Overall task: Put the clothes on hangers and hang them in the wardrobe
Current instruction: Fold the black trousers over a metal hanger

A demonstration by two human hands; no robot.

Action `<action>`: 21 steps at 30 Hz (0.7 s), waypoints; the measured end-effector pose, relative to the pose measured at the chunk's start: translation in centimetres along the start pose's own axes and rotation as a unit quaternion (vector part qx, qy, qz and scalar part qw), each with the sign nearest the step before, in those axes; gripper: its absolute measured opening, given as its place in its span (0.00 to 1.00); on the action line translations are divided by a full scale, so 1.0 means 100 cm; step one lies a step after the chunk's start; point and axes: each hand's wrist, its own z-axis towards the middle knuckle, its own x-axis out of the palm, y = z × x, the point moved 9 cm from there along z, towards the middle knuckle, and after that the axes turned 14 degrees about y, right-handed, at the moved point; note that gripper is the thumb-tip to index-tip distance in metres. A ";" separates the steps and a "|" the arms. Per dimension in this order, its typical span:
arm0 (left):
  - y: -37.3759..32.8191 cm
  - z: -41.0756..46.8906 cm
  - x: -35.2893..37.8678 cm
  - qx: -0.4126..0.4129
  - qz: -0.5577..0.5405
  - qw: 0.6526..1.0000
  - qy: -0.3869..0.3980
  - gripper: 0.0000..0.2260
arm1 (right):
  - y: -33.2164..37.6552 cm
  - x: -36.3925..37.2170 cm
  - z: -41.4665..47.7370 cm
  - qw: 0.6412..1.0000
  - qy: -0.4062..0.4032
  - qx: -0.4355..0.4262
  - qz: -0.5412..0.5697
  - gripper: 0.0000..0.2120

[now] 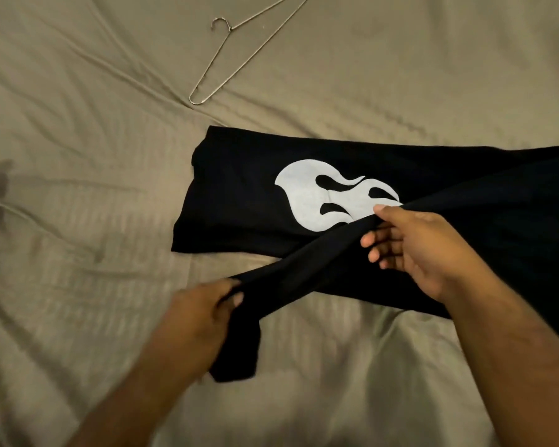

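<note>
Black T-shirt [239,195] lies folded mid-bed. Our left hand [204,312] is clenched on a hanging end of it; our right hand [413,246] pinches the same fold, fingers half curled, likely to shake it open. Wire hanger [236,56] waits toward the far edge; bare sheet [78,156] lies open between.
</note>
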 end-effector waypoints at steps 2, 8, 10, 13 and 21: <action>-0.017 0.006 -0.054 0.036 0.028 0.998 0.031 0.05 | 0.008 0.002 0.002 1.000 0.018 -0.013 0.005 0.16; -0.076 0.084 -0.212 0.140 0.008 0.985 -0.100 0.03 | 0.023 0.002 -0.004 0.998 0.011 -0.050 0.031 0.14; -0.062 0.117 -0.238 0.122 -0.021 0.970 -0.210 0.05 | 0.019 0.002 -0.009 0.997 -0.008 -0.062 0.034 0.13; -0.004 0.152 -0.203 -0.031 -0.075 0.980 -0.183 0.21 | 0.003 0.000 -0.019 0.997 -0.034 -0.063 0.015 0.10; 0.032 0.122 -0.089 -0.086 -0.142 0.974 -0.155 0.39 | -0.048 -0.012 -0.036 0.817 -0.157 -0.124 -0.540 0.31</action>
